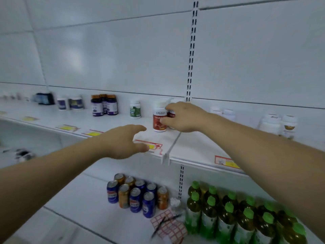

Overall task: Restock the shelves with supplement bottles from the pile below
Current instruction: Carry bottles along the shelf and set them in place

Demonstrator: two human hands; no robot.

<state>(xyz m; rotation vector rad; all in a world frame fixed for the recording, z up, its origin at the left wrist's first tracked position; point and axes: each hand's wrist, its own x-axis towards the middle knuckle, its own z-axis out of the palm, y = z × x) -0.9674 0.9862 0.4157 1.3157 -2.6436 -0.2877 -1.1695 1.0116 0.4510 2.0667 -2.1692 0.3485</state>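
1. We see the right hand point(182, 117) reaching to the far part of the upper shelf point(190, 147). Its fingers and thumb curl round a red-labelled supplement bottle point(159, 118), which stands upright on the shelf just left of the seam between two shelf boards.
2. A second red-labelled bottle point(171, 114) stands just behind that hand and is largely hidden by the fingers; we cannot tell whether the hand touches it.
3. The left hand point(124, 141) hovers over the near edge of the same shelf, fingers loosely spread and holding nothing, thumb near a red and yellow price tag point(153, 147).
4. To the left on this shelf stands a white bottle with a green label point(135, 110), apart from the red ones. Further left is a cluster of dark amber bottles with purple labels point(103, 105), then two low white jars point(70, 103).
5. To the right of the slotted upright point(191, 50) we see more white bottles point(277, 125), partly blurred, on the neighbouring shelf board.
6. On the lower shelf, blue and orange drink cans point(135, 194) stand grouped at the left, and green-capped drink bottles point(237, 213) stand in rows at the right.
7. Between them, near us, lies a sheet of red-bordered stickers point(169, 226) with a pen point(158, 227) on it.
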